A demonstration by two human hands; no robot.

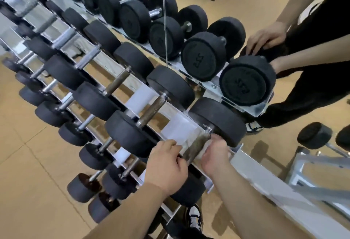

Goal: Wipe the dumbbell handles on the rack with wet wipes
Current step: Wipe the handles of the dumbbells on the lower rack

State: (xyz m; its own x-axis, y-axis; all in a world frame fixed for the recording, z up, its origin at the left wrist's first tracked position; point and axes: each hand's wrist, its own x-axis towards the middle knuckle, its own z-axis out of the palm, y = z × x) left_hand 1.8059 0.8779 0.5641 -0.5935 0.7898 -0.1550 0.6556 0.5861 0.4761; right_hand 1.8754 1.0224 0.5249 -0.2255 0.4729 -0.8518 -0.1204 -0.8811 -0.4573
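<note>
Both hands are on the nearest top-row dumbbell, at the rack's (244, 160) right end. Left hand (166, 168) grips the near-left part of the handle (195, 148), fingers curled over w/ a pale wet wipe (184, 145) bunched under them. Right hand (215, 155) is closed round the far-right end, just beside the big black head (219, 123). Handle's long axis runs diagonal, lower-left to upper-right, betw. the two hands; its mid stretch is bare and looks rusty-brown. Wipe is on the left side, so I'd judge the left hand does the stroke along that axis toward the right, which steadies. Next handle (152, 109) lies parallel, up-left, nearer the left hand.
</note>
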